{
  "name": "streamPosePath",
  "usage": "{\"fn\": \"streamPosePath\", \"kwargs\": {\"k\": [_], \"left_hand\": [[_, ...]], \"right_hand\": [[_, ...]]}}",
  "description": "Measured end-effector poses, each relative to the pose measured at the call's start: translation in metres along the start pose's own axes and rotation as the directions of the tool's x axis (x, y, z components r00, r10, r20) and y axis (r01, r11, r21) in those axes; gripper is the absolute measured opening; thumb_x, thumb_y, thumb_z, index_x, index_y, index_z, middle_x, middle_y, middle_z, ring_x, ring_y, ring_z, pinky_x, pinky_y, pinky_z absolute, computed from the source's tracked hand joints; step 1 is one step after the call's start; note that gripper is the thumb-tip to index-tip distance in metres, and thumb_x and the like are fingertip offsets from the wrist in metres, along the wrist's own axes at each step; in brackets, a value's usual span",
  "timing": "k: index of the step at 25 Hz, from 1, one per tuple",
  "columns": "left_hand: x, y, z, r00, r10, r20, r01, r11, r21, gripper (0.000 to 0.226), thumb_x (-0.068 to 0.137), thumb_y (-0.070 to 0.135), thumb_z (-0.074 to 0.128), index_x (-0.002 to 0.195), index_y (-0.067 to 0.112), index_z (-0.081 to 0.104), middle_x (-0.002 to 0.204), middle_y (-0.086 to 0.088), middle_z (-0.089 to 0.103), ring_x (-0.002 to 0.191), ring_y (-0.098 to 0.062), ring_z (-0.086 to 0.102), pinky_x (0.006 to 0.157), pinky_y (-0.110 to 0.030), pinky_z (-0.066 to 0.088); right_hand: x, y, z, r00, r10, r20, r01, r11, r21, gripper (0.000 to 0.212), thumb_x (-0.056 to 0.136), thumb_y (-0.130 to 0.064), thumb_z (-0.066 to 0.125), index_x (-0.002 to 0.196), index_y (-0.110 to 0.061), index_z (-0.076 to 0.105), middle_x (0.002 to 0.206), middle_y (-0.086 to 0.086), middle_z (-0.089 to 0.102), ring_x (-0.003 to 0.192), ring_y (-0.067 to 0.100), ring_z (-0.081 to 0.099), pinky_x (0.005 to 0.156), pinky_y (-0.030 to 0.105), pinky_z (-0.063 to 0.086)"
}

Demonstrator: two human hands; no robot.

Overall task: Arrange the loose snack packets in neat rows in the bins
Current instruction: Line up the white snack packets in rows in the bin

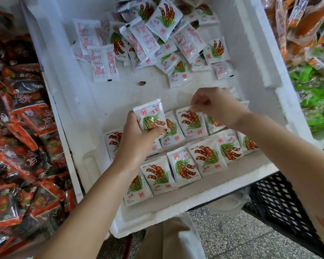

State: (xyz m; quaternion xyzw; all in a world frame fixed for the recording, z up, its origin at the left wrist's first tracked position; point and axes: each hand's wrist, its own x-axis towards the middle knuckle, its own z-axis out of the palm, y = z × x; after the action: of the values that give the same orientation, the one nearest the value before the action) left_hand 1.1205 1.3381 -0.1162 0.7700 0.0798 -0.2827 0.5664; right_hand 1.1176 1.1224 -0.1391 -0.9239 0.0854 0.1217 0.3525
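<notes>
A white foam bin (79, 101) holds white snack packets printed with brown pods and green leaves. Two overlapping rows of packets (208, 157) lie at the bin's near end. A loose heap of the same packets (153, 38) lies at the far end, several face down. My left hand (137, 135) grips one upright packet (151, 116) above the left of the back row. My right hand (215, 103) pinches the top edge of a packet in the back row (192, 122).
A bin of red and black packets (17, 146) lies to the left. Orange packets (307, 25) and green packets (316, 94) fill bins to the right. A black plastic crate (281, 202) stands below right. A small brown scrap (142, 83) lies on the bin floor.
</notes>
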Motion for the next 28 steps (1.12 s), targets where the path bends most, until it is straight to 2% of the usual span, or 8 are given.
{"fn": "streamPosePath", "kwargs": {"k": [4, 7, 11, 14, 17, 21, 25, 28], "left_hand": [[0.000, -0.003, 0.006, 1.000, -0.003, 0.030, 0.002, 0.999, 0.033, 0.042, 0.087, 0.008, 0.069, 0.121, 0.022, 0.048, 0.115, 0.003, 0.064, 0.102, -0.008, 0.063, 0.084, -0.025, 0.051], [-0.002, -0.003, 0.009, 0.997, 0.021, 0.070, -0.024, 0.998, 0.053, 0.042, 0.086, 0.007, 0.070, 0.119, 0.022, 0.048, 0.115, 0.003, 0.065, 0.103, -0.010, 0.064, 0.087, -0.027, 0.051], [-0.005, 0.000, 0.011, 0.965, 0.105, 0.240, -0.144, 0.978, 0.152, 0.040, 0.085, 0.005, 0.070, 0.116, 0.024, 0.054, 0.111, 0.011, 0.067, 0.103, -0.002, 0.065, 0.084, -0.018, 0.052], [-0.005, 0.007, 0.020, 0.924, 0.165, 0.345, -0.289, 0.891, 0.350, 0.039, 0.085, 0.012, 0.072, 0.121, 0.018, 0.058, 0.110, 0.008, 0.068, 0.101, -0.010, 0.066, 0.087, -0.017, 0.050], [-0.004, 0.019, 0.027, 0.949, 0.211, 0.234, -0.289, 0.881, 0.376, 0.033, 0.082, 0.016, 0.074, 0.105, 0.024, 0.052, 0.089, 0.018, 0.059, 0.072, 0.001, 0.060, 0.060, -0.005, 0.045], [-0.003, 0.031, 0.042, 0.944, 0.283, 0.168, -0.323, 0.898, 0.300, 0.034, 0.075, 0.016, 0.081, 0.097, 0.023, 0.056, 0.084, 0.014, 0.062, 0.066, 0.010, 0.058, 0.063, -0.002, 0.043], [-0.014, 0.035, 0.069, 0.883, 0.370, 0.289, -0.457, 0.818, 0.350, 0.027, 0.082, 0.011, 0.075, 0.102, 0.018, 0.059, 0.088, 0.019, 0.059, 0.078, 0.013, 0.055, 0.069, 0.003, 0.038], [-0.016, 0.024, 0.075, 0.857, 0.397, 0.328, -0.508, 0.759, 0.408, 0.032, 0.089, 0.019, 0.068, 0.118, 0.016, 0.055, 0.115, 0.011, 0.058, 0.106, 0.000, 0.052, 0.084, 0.002, 0.035]], "right_hand": [[0.008, 0.004, 0.007, 0.999, -0.012, 0.030, 0.013, 0.999, -0.046, 0.010, 0.086, -0.020, 0.066, 0.094, -0.014, 0.064, 0.086, -0.004, 0.061, 0.081, 0.012, 0.057, 0.078, 0.024, 0.046], [0.005, 0.002, 0.007, 0.994, -0.072, -0.080, 0.067, 0.996, -0.067, 0.013, 0.089, -0.018, 0.063, 0.099, -0.011, 0.064, 0.091, -0.003, 0.060, 0.083, 0.011, 0.053, 0.079, 0.022, 0.045], [-0.018, -0.023, 0.000, 0.989, -0.118, -0.091, 0.136, 0.964, 0.230, 0.019, 0.093, -0.023, 0.055, 0.110, -0.015, 0.060, 0.099, -0.006, 0.065, 0.082, 0.002, 0.060, 0.076, 0.009, 0.047], [-0.041, -0.033, -0.004, 0.988, -0.153, 0.002, 0.148, 0.957, 0.249, 0.028, 0.085, -0.023, 0.067, 0.110, -0.028, 0.057, 0.092, -0.014, 0.060, 0.080, 0.000, 0.059, 0.072, 0.011, 0.048], [-0.055, -0.022, -0.013, 0.995, -0.073, -0.067, 0.087, 0.965, 0.249, 0.027, 0.084, -0.016, 0.068, 0.105, -0.029, 0.056, 0.072, -0.013, 0.051, 0.059, 0.000, 0.053, 0.057, 0.010, 0.041], [-0.074, -0.005, -0.021, 0.999, -0.041, 0.018, 0.037, 0.986, 0.160, 0.021, 0.084, -0.016, 0.069, 0.096, -0.028, 0.056, 0.072, -0.015, 0.048, 0.060, -0.003, 0.049, 0.061, 0.018, 0.043], [-0.090, -0.003, -0.027, 0.995, -0.037, -0.098, 0.047, 0.994, 0.102, 0.023, 0.083, -0.023, 0.070, 0.098, -0.027, 0.053, 0.068, -0.014, 0.046, 0.062, -0.002, 0.049, 0.062, 0.015, 0.041], [-0.092, 0.011, -0.039, 0.988, 0.071, -0.134, -0.061, 0.995, 0.077, 0.029, 0.087, -0.021, 0.064, 0.113, -0.023, 0.053, 0.076, -0.011, 0.048, 0.064, 0.007, 0.054, 0.057, 0.017, 0.039]]}}
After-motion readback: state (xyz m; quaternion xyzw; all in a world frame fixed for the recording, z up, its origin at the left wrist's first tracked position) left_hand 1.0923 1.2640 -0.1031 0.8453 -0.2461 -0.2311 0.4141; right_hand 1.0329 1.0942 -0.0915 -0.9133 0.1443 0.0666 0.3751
